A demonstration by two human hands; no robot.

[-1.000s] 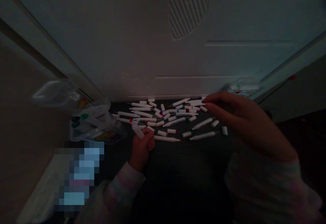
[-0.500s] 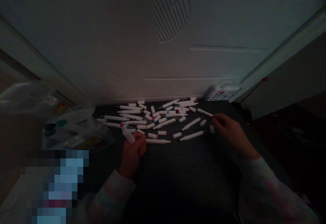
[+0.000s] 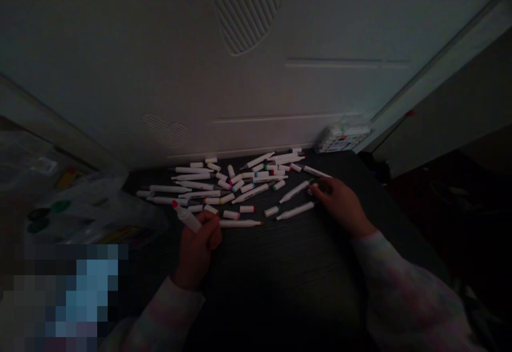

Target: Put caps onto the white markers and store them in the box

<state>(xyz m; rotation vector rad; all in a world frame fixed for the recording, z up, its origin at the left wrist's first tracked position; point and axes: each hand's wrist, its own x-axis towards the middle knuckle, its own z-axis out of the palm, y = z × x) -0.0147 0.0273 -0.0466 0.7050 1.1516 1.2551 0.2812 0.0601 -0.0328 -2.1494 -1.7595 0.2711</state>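
Note:
Wrapped in my left hand [image 3: 202, 240] is an uncapped white marker [image 3: 187, 217], its red tip pointing up and to the left. My right hand [image 3: 340, 202] pinches a white marker cap [image 3: 312, 188] at the right side of the pile; the dim light hides part of the grip. Close to those fingers lie a thin uncapped marker [image 3: 316, 172] and two more markers, one of them [image 3: 296, 211] nearest me. Several loose white caps with coloured ends, such as a red-ended cap [image 3: 248, 209], are scattered among the uncapped markers on the dark tabletop [image 3: 280, 277].
A white panel with heart reliefs [image 3: 248, 90] rises behind the tabletop. At the back right stands a pack of white items [image 3: 344, 137]. A clear plastic case [image 3: 140, 218] sits on the left. The table's right edge drops to a dark floor.
My right hand has moved left, from the end of a thin marker to a loose cap. The left hand still holds the red-tipped marker. The view has shifted slightly.

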